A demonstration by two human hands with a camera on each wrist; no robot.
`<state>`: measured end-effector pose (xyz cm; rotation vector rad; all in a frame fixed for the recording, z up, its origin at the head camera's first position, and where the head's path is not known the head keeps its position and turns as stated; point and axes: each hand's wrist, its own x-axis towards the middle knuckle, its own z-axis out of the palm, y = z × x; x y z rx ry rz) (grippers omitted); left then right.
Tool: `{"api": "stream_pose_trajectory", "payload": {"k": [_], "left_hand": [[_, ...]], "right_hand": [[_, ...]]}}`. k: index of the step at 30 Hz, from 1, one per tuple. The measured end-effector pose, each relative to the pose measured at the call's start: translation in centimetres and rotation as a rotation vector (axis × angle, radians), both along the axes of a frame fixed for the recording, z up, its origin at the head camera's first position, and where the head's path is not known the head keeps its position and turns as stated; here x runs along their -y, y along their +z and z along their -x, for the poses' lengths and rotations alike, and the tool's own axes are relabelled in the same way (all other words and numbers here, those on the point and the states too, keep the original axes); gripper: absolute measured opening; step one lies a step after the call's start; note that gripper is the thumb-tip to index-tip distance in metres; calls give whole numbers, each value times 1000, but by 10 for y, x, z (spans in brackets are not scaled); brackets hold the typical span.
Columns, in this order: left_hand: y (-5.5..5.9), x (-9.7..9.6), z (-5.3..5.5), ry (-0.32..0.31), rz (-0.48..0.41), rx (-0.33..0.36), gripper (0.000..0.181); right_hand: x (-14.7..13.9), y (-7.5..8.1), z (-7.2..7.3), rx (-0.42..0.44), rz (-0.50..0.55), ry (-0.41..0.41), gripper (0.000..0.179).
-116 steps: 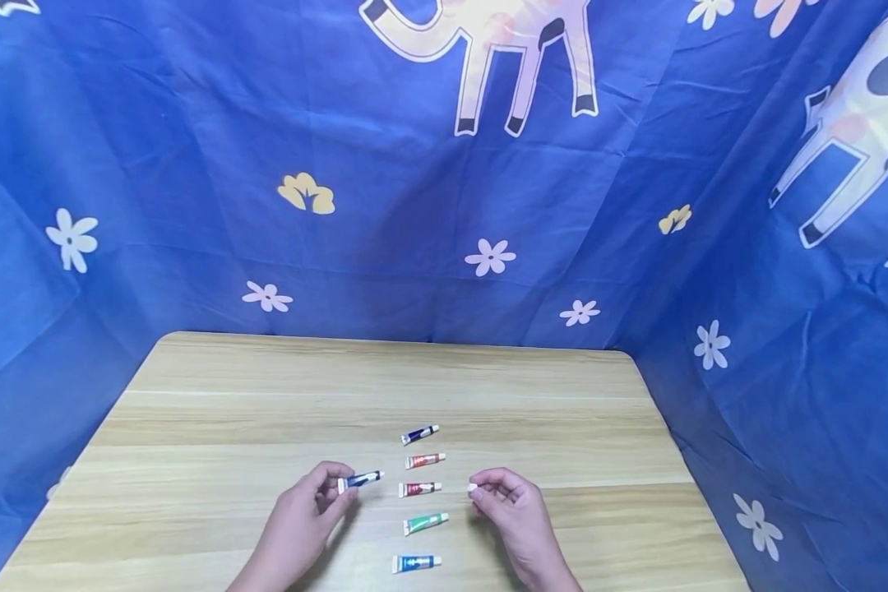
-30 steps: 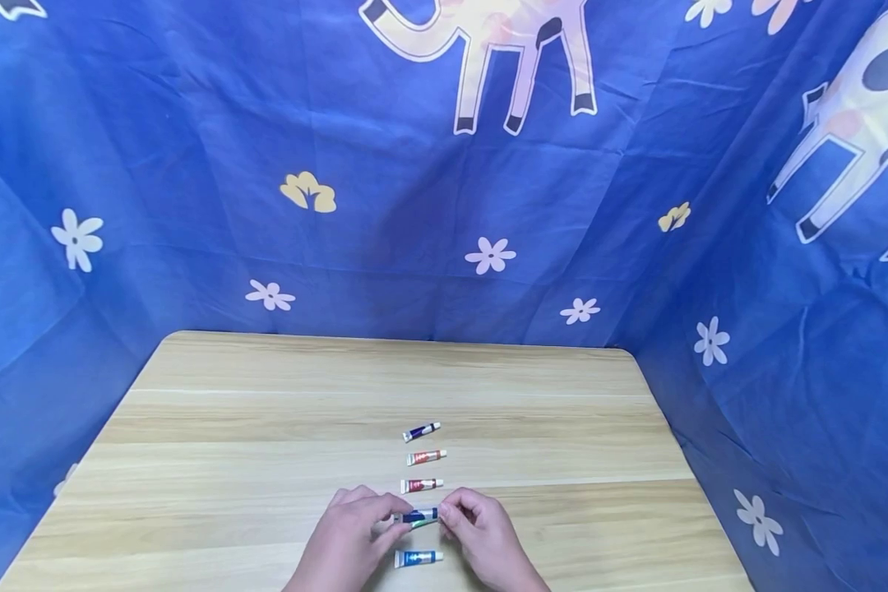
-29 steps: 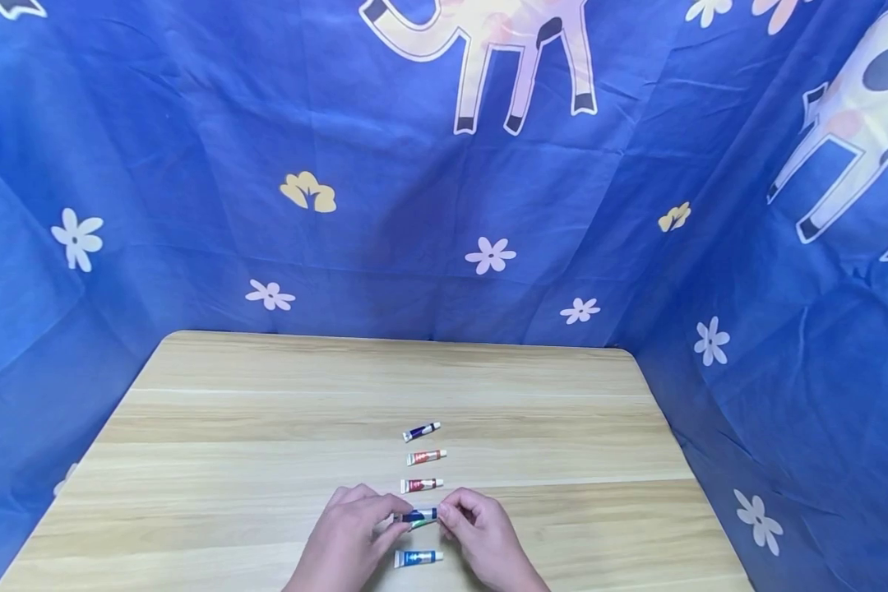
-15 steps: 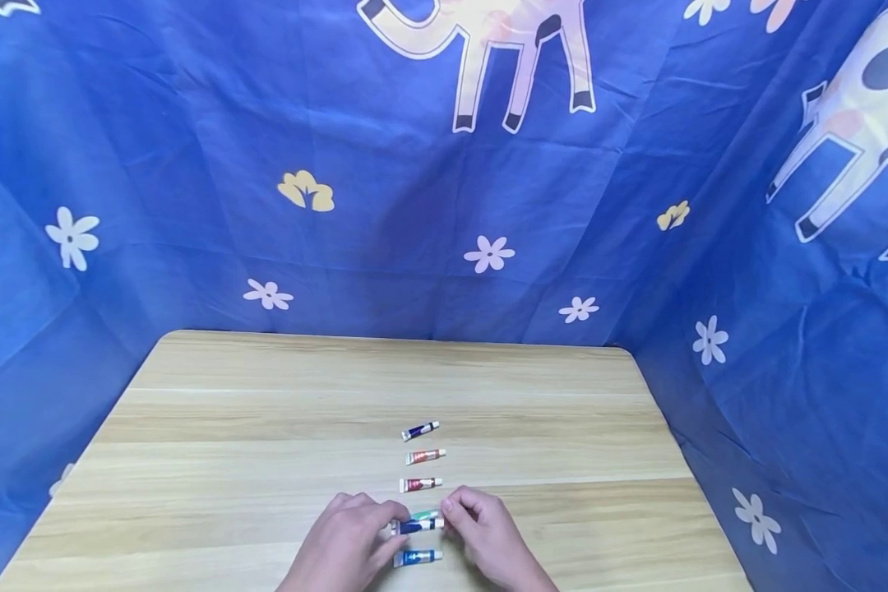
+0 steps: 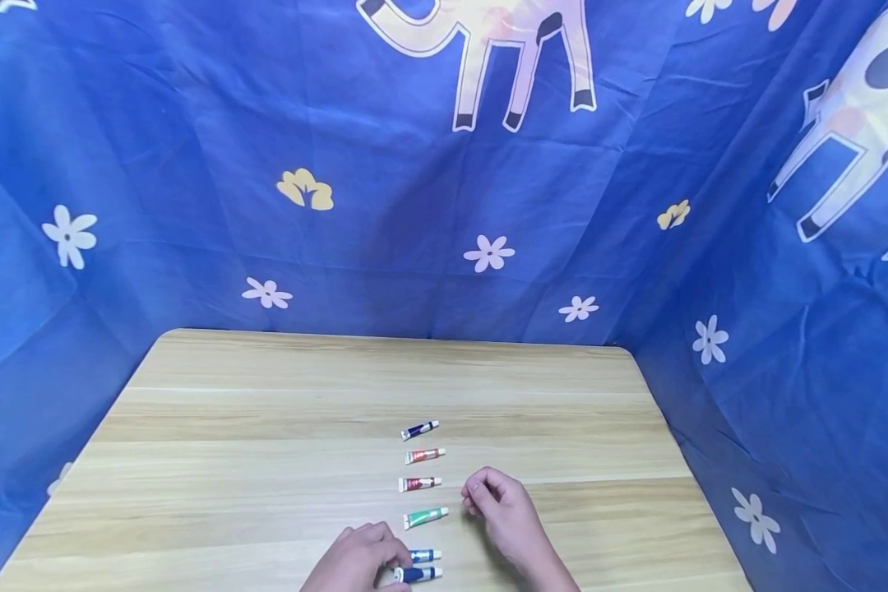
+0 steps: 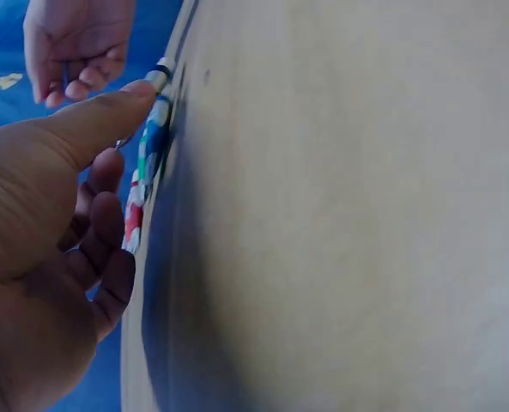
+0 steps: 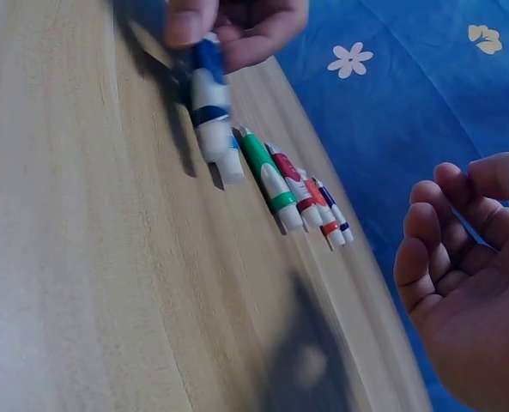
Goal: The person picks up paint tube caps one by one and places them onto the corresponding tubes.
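My left hand (image 5: 363,559) pinches the dark blue paint tube (image 5: 420,574) near its crimped end. That tube has a white cap on, seen close in the right wrist view as a dark blue tube (image 7: 209,99). Just beyond it lies a brighter blue paint tube (image 5: 425,556), partly hidden by my left fingers. My right hand (image 5: 505,511) hovers right of the green paint tube (image 5: 425,517), fingers loosely curled with nothing visible in them. In the right wrist view the thumb of my right hand (image 7: 477,257) comes close to the index fingertip.
Farther up the same column lie a crimson paint tube (image 5: 419,484), an orange-red paint tube (image 5: 425,455) and a violet-blue paint tube (image 5: 420,430), caps to the right. They rest on a wooden table (image 5: 266,411). A blue patterned cloth (image 5: 385,230) hangs behind and beside it.
Earlier the cap was off in my right hand; both hands then met at the tube's cap end. Now my left hand has carried the capped dark blue tube nearer me, and the right has withdrawn rightward.
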<state>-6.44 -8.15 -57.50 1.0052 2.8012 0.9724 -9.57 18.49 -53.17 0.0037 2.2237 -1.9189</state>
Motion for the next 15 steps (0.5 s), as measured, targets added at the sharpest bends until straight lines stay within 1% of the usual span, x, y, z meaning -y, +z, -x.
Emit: {"api": "stream_pose_trajectory", "payload": {"k": [1,3,7,11,13,15], "left_hand": [[-2,0,0,-14,16,4,31],[-5,-2,-1,-26,40,-18,35],[-8,-3,-1,-11,54,-72,40],[-7,-3,0,4,59,-124,44],[-5,-3,0,5,66,-131,45],[2,-2,1,10,76,-89,42]], "right_hand": [[0,0,0,4,3,-4,23],[0,-1,0,4,5,-8,22],[1,-2,0,5,9,-16,23],[0,-1,1,3,-11,-12,24],[-1,0,1,0,-29,-6,23],[-3,3,1,-13,-60,0,21]]}}
